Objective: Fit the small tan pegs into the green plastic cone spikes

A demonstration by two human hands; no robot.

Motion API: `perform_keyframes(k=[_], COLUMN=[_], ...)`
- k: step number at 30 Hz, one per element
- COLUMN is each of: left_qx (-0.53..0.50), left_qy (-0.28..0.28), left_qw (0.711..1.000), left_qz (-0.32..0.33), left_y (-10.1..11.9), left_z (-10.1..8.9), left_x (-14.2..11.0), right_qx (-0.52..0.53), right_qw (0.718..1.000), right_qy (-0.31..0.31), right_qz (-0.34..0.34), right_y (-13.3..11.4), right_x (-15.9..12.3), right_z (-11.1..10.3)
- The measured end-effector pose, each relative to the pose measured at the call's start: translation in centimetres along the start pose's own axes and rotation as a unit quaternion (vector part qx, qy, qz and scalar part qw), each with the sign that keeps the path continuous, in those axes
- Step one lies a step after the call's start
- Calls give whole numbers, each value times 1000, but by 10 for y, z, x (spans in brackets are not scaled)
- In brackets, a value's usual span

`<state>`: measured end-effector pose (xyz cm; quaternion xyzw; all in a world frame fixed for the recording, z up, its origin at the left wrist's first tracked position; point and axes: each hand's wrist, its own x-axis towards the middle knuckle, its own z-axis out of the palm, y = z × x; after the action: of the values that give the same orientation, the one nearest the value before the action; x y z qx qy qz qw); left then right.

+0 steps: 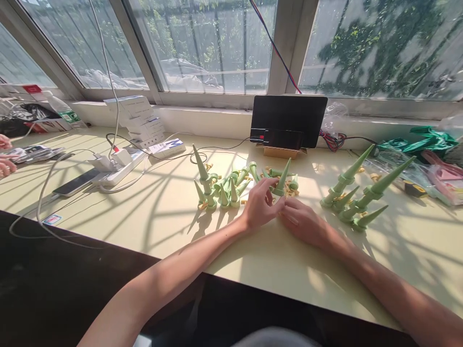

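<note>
In the middle of the table, my left hand (pixel 259 203) is closed around the lower end of a green plastic watering spike (pixel 283 177), which points up. My right hand (pixel 302 219) meets it at the spike's base, fingers bent and pressed together; what lies between those fingers is hidden. Just behind my hands is a heap of loose green parts (pixel 253 171) and small yellowish valve pieces (pixel 292 192). Left of them, a group of green spikes (pixel 203 179) stands tip-up. More assembled spikes (pixel 372 193) stand to the right, leaning.
A black tablet (pixel 289 115) leans on the sill behind a dark phone (pixel 283 140). Left are a power strip (pixel 125 168) with cables, another phone (pixel 75 182) and stacked white boxes (pixel 133 118). Plastic bags (pixel 419 142) lie right. Another person's hands (pixel 5 156) show far left.
</note>
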<state>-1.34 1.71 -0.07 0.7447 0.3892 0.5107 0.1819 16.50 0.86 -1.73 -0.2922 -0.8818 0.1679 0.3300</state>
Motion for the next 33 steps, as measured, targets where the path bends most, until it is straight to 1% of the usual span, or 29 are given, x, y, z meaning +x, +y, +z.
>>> perform_keyframes(k=[4,8,12,19,23,26,33], left_qx=[7,3,-6,-10,-9,-12,-14], left_qy=[7,3,9,12,21,24,24], left_qw=[1000,1000,999,1000,999,999,999], left_qz=[2,-17,-31,-19,-27,-34,-38], left_y=[-1,-1,0,1,1,1,3], left_z=[0,0,1,2,2,2,2], left_x=[0,0,0,-2,-2,-2,-2], right_qx=[3,-1,4,19,14,2,5], right_qw=[1000,1000,1000,999,999,997,988], right_qy=[3,9,28,39,49,70,150], right_qz=[5,3,5,-3,2,11,44], right_y=[3,3,0,1,3,4,-1], right_x=[1,3,6,9,9,8,10], right_z=[2,2,2,1,2,3,-1])
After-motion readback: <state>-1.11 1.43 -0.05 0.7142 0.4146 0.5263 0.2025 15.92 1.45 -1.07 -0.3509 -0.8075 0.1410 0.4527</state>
